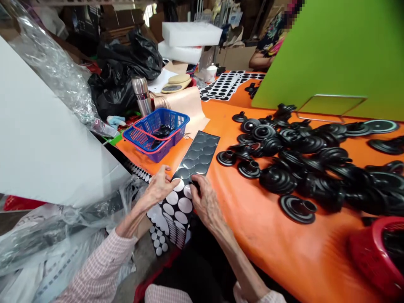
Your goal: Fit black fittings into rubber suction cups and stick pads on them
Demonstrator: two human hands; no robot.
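A long strip of round stickers (197, 155) lies over the table's near edge. Its far part is dark and glossy with raised circles; the near part shows white discs on black and hangs down toward my lap. At the strip's left edge, my left hand (159, 186) has its thumb on the strip by a white disc, index finger stretched toward the table. My right hand (205, 200) grips the opposite edge, thumb and bent index finger close together where dark and white parts meet. The fingers beneath the strip are hidden.
Black rubber suction-cup-like parts (277, 176) are heaped on the orange table (227, 202) at right, near a red basket (362, 248). A blue basket (154, 153), steel flask (142, 94) and dotted sheets (225, 86) stand beyond. Behind a green board (331, 54) shows a person's arm (260, 61).
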